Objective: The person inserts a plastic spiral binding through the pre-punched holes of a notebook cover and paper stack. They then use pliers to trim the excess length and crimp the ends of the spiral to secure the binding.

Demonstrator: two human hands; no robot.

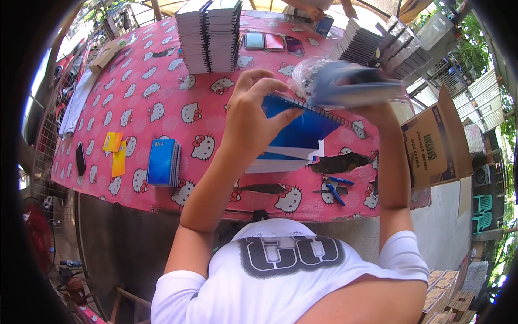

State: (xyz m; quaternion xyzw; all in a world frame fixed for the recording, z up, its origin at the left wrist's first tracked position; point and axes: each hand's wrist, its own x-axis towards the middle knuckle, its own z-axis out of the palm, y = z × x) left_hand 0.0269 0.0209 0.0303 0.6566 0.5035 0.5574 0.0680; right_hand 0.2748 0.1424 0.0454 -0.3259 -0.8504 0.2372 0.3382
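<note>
My left hand (252,105) pinches a blue spiral notebook (291,123) near its coiled upper edge, thumb in front and fingers behind. The notebook is tilted up over other blue-covered notebooks (283,164) with white page edges. To its right, my right hand (375,112) is raised, and a blue-grey thing (350,86) in it is smeared by motion. The fingers of that hand are mostly hidden behind the blur, so its kind cannot be told. Clear plastic wrap (306,75) bunches just left of the blurred thing.
A pink cat-print cover (162,86), torn in places, lies over the table. Tall notebook stacks (208,40) stand at the back. Leftward are small blue notebooks (163,162), yellow packets (118,156) and a phone (80,159). Blue pens (337,193) lie near front; a carton (437,140) stands right.
</note>
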